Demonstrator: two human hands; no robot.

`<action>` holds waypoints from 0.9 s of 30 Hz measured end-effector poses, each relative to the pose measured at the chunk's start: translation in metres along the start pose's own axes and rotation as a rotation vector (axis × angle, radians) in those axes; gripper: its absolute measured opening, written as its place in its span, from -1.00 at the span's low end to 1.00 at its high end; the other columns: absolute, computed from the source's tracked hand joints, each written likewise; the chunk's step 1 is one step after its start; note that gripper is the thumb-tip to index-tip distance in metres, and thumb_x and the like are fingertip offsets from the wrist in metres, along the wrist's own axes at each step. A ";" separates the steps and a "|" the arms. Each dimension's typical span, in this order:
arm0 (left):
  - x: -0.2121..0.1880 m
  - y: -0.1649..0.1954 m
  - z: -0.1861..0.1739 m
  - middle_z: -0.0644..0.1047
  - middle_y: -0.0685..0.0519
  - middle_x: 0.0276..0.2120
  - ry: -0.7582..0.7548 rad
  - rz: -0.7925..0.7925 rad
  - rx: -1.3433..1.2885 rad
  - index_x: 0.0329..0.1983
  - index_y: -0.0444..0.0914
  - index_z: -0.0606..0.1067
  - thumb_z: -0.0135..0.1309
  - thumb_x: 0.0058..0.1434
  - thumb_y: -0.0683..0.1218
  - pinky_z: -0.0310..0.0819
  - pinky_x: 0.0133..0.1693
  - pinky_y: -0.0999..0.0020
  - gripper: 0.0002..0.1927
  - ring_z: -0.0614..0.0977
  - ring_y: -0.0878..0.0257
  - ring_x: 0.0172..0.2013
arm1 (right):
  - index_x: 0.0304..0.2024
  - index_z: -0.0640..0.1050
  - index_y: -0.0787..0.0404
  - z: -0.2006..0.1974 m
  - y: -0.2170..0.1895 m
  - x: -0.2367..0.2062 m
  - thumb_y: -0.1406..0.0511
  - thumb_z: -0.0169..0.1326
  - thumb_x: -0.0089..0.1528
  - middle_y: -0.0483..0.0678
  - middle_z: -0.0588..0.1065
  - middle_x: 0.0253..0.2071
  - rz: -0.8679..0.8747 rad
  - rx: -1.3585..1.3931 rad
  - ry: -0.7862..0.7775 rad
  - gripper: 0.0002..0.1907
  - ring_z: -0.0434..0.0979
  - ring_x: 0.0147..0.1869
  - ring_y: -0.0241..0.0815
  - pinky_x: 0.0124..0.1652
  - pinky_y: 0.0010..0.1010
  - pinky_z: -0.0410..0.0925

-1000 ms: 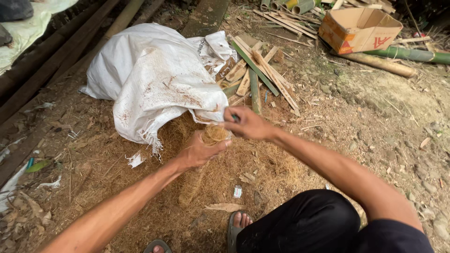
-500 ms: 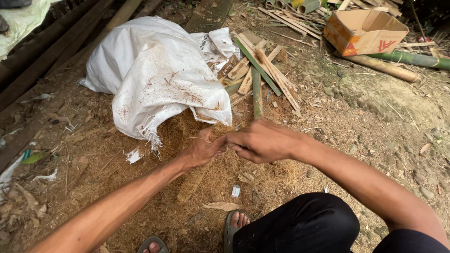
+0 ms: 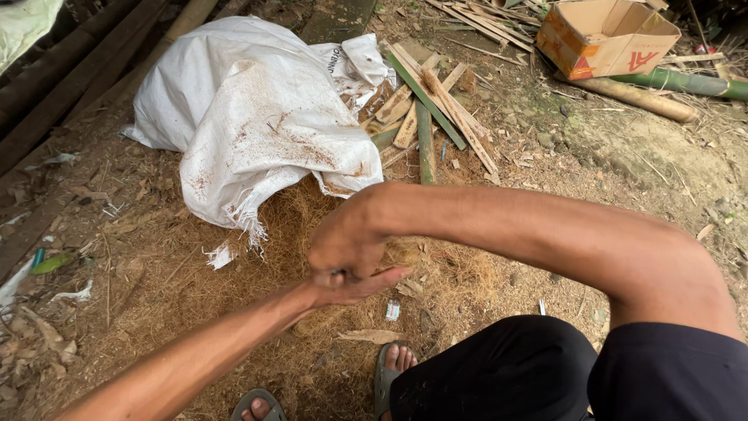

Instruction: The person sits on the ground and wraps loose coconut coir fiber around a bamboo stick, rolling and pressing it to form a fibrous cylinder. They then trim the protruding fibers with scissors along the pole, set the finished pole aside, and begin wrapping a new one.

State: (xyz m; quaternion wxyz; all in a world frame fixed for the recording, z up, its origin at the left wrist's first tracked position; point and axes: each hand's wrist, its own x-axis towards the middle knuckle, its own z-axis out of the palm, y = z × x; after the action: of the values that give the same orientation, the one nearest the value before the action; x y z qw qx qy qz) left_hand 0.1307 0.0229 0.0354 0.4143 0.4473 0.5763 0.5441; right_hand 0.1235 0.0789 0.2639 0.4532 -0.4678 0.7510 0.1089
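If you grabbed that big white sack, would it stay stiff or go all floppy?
Probably floppy: the white sack lies slumped and creased on the ground, with a frayed woven edge. It looks bulging, so likely awkward and perhaps heavy to lift. It shouldn't roll, since it sags flat against the dirt.

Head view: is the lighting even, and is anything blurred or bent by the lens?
Head view: soft, even daylight, no glare or hard shadows; the white sack and cardboard box are sharp; the right hand and left hand look slightly soft; wide-angle stretch enlarges the near forearm.
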 end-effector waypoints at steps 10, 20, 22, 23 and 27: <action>-0.034 0.070 0.001 0.55 0.07 -0.43 0.428 0.047 0.142 -0.01 -0.21 0.54 0.26 0.02 0.38 0.73 -0.21 0.17 -0.31 0.63 0.29 -0.43 | -0.47 0.26 0.05 0.051 0.102 0.030 0.23 0.14 0.37 -0.26 0.19 -0.52 -0.496 0.748 0.651 -0.61 0.21 -0.52 -0.42 -0.50 -0.56 0.22; -0.060 0.076 -0.063 0.64 0.08 -0.54 0.605 0.011 0.161 -0.04 -0.20 0.55 0.22 0.16 0.29 0.74 -0.17 0.26 -0.46 0.75 0.34 -0.48 | -0.35 0.31 0.12 0.128 0.087 0.021 0.31 0.02 0.40 -0.13 0.26 -0.54 -0.066 0.300 1.401 -0.76 0.15 -0.61 -0.35 -0.68 -0.55 0.07; -0.055 0.071 -0.066 0.65 0.07 -0.51 0.597 -0.063 0.226 -0.05 -0.23 0.56 0.22 0.17 0.27 0.69 -0.21 0.16 -0.47 0.72 0.29 -0.50 | -0.30 0.40 0.21 0.124 0.072 0.016 0.41 -0.03 0.34 -0.09 0.30 -0.53 0.093 -0.103 1.078 -0.90 0.14 -0.70 -0.33 -0.78 -0.50 0.09; -0.052 0.068 -0.067 0.63 0.07 -0.51 0.605 -0.171 0.259 -0.06 -0.22 0.54 0.23 0.13 0.26 0.67 -0.31 0.07 -0.46 0.67 0.24 -0.54 | -0.28 0.41 0.23 0.118 0.063 0.013 0.45 -0.06 0.33 -0.04 0.35 -0.48 0.088 -0.203 1.062 -0.92 0.16 -0.70 -0.35 -0.77 -0.50 0.12; -0.040 0.055 -0.063 0.59 0.16 -0.40 0.579 -0.035 0.151 0.13 -0.06 0.38 0.20 0.05 0.25 0.72 -0.33 0.23 -0.38 0.67 0.32 -0.50 | -0.12 0.44 0.32 0.090 0.005 0.004 0.50 -0.19 0.41 0.02 0.49 -0.47 0.256 -0.418 0.680 -0.85 0.28 -0.66 -0.32 -0.75 -0.44 0.24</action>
State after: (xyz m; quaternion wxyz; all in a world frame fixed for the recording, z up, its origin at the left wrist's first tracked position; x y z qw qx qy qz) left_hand 0.0842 -0.0310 0.0941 0.2075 0.2929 0.7172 0.5973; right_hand 0.1712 0.1315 0.2083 0.0577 -0.4621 0.8715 0.1539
